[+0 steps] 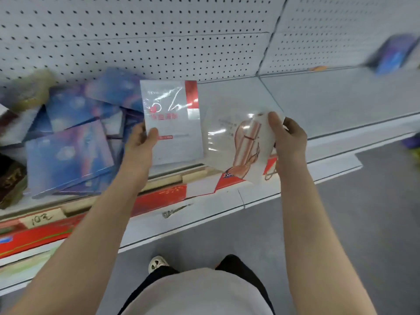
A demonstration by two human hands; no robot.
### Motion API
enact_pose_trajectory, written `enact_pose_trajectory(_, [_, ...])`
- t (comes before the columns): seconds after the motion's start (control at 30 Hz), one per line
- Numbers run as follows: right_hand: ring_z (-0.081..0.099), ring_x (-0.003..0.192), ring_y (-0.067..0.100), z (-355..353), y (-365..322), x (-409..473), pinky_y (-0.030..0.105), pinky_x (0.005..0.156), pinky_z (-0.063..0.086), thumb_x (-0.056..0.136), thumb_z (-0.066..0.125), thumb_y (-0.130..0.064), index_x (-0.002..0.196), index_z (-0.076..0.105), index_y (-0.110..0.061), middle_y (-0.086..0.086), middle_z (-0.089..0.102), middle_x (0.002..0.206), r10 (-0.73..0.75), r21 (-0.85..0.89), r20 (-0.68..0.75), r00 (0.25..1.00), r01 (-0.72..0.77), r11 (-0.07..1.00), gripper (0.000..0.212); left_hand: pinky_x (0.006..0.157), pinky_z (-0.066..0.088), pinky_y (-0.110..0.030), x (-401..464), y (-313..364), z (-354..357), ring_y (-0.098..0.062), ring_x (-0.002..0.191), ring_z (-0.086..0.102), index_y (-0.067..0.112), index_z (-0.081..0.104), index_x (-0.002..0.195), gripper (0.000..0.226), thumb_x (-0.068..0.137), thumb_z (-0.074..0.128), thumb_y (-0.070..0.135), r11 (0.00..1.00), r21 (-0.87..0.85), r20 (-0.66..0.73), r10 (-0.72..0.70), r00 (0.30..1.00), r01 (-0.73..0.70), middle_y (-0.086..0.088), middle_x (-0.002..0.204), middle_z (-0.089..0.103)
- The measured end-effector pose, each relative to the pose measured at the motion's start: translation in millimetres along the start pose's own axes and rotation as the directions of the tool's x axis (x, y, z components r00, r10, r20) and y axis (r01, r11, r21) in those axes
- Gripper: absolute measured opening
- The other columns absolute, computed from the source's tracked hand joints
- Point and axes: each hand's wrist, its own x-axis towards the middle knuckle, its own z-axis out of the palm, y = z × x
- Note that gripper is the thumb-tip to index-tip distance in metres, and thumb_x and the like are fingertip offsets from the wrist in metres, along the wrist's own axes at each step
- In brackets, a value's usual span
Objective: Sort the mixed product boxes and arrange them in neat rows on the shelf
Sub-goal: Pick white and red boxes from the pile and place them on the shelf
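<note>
Both forearms out over shelf (341, 105). Left hand (138, 144) fingers pinching white-and-red box (172, 123); right hand (287, 137) gripping rose-gold box (236, 144) — neither placed. Blue boxes (68, 153) heaped unsorted at left. No rows formed — sorting barely begun, probably.

Both forearms are bare, with no sleeves, watch or rings showing on the left hand (142, 142) or right hand (286, 135); a pale grey-white shirt (200, 292) fills the lower centre, above black trousers (241, 267) and a white shoe (157, 263)
</note>
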Motion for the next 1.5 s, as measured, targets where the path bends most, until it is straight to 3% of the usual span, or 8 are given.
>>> enact_pose_trajectory(0.23, [0.060,0.057,0.000,-152.8,30.2,28.2,0.016,0.055,0.047,0.093,0.067,-0.031,0.102,0.064,-0.005,-0.007,0.065,0.073,0.087,0.068,-0.163,0.983,-0.077,0.995,0.027,0.065,0.053,-0.024,-51.2,-47.5,138.1,-0.012,0.086,0.066,0.020,0.055,0.108,0.011,0.100,0.048,0.017,0.993,0.091,0.120,-0.090,0.989,0.079,0.005,0.102,0.069])
enact_pose_trajectory(0.47, [0.069,0.069,0.002,-315.3,43.9,70.7,0.015,0.057,0.050,0.094,0.065,-0.032,0.111,0.066,-0.012,-0.005,0.073,0.089,0.128,0.061,-0.285,0.950,-0.115,0.991,0.026,0.092,0.052,-0.048,-107.1,-87.4,302.7,-0.028,0.102,0.067,0.023,0.059,0.107,0.013,0.100,0.050,0.019,0.976,0.096,0.253,-0.215,0.943,0.196,-0.003,0.112,0.070])
enact_pose_trajectory(0.57, [0.072,0.074,0.007,-369.4,41.2,92.2,0.016,0.057,0.051,0.094,0.065,-0.033,0.114,0.066,-0.010,0.000,0.075,0.095,0.127,0.045,-0.320,0.939,-0.118,0.992,0.030,0.087,0.046,-0.049,-117.1,-93.6,362.7,-0.026,0.094,0.066,0.027,0.060,0.104,0.012,0.099,0.051,0.022,0.975,0.127,0.312,-0.215,0.925,0.184,0.000,0.107,0.071])
enact_pose_trajectory(0.67, [0.070,0.068,0.004,-405.5,34.8,120.1,0.014,0.054,0.050,0.095,0.064,-0.032,0.115,0.065,-0.010,0.001,0.074,0.095,0.123,0.047,-0.362,0.924,-0.113,0.992,0.030,0.093,0.051,-0.046,-117.2,-92.6,415.0,-0.027,0.106,0.065,0.027,0.060,0.105,0.015,0.100,0.049,0.018,0.978,0.127,0.362,-0.200,0.911,0.164,-0.001,0.113,0.070])
enact_pose_trajectory(0.8, [0.067,0.060,0.001,-429.5,25.3,172.4,0.015,0.051,0.048,0.095,0.064,-0.029,0.113,0.064,-0.005,-0.007,0.070,0.078,0.087,0.055,-0.390,0.917,-0.071,0.996,0.030,0.090,0.054,-0.042,-95.0,-87.5,477.2,-0.024,0.106,0.065,0.018,0.058,0.113,0.016,0.101,0.048,0.018,0.984,0.143,0.374,-0.151,0.915,0.104,-0.005,0.116,0.068])
enact_pose_trajectory(0.93, [0.069,0.066,0.008,-437.5,13.4,240.6,0.019,0.055,0.051,0.093,0.066,-0.031,0.114,0.064,-0.004,-0.001,0.073,0.084,0.064,0.057,-0.368,0.927,-0.046,0.997,0.035,0.087,0.053,-0.043,-55.5,-83.9,530.9,-0.025,0.102,0.065,0.012,0.055,0.120,0.022,0.101,0.048,0.020,0.988,0.133,0.353,-0.115,0.929,0.072,-0.006,0.114,0.068])
enact_pose_trajectory(1.27, [0.062,0.062,0.003,-431.4,-25.0,405.3,0.019,0.058,0.049,0.092,0.067,-0.034,0.114,0.062,-0.009,-0.003,0.066,0.082,0.046,0.115,-0.353,0.934,-0.006,0.993,0.033,0.095,0.049,-0.057,62.7,-61.2,625.7,-0.032,0.111,0.061,0.028,0.057,0.103,0.010,0.096,0.050,0.027,0.989,0.127,0.277,-0.105,0.955,0.072,-0.003,0.115,0.066])
enact_pose_trajectory(1.5, [0.063,0.079,0.013,-423.1,-46.3,534.8,0.024,0.067,0.051,0.089,0.069,-0.042,0.119,0.052,-0.016,0.005,0.066,0.099,0.039,0.057,-0.222,0.974,-0.027,0.998,0.043,0.084,0.054,-0.042,107.5,-62.3,676.3,-0.022,0.101,0.065,0.017,0.052,0.120,0.019,0.102,0.046,0.020,0.990,0.094,0.150,-0.115,0.982,0.102,-0.002,0.118,0.065])
